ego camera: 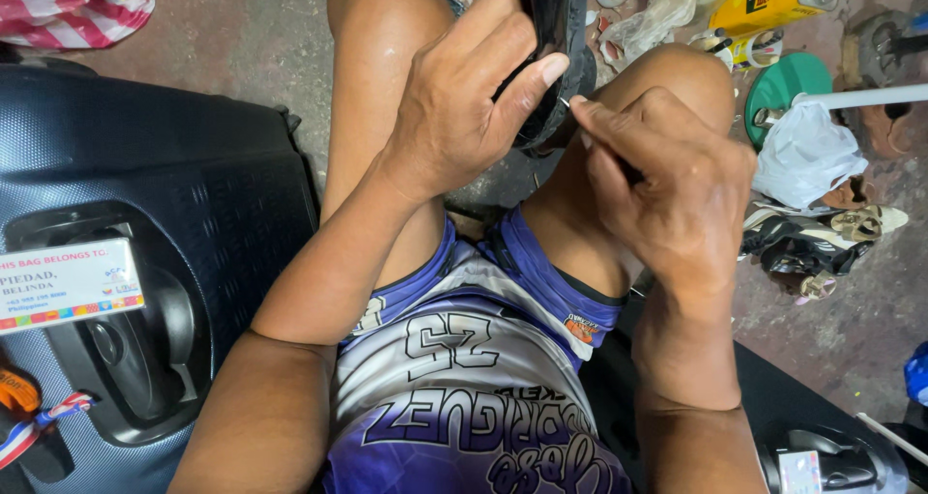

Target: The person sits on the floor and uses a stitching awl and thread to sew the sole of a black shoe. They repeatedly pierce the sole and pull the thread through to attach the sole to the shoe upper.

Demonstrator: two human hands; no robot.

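We look down at our own two hands, up close, between our bare knees. Our left hand [462,107] holds a black shoe [553,30]. The fingers wrap around the shoe and the thumb [527,80] presses on its edge, so the grip is tight. The shoe sits up high between our knees, just above the right knee, and its top goes out of the picture.

Our right hand [667,180] is just beside the shoe. Its fingers pinch a thin needle [565,101]. We see only the small shiny tip, and it points at the edge of the shoe, right by our left thumb. A dark handle [630,172] peeks out of the closed fist. We cannot tell if the tip touches the shoe.

On our left stands a big dark blue suitcase [193,185] with a white name tag [68,286] on its handle. A red and white striped bag [82,6] lies in the top corner.

On our right the ground is messy. There is a yellow can [764,1], a green round lid [788,83], a white pipe [860,98], a white plastic bag [807,156], and a pile of sandals [822,238].

We wear purple and white shorts [474,378].
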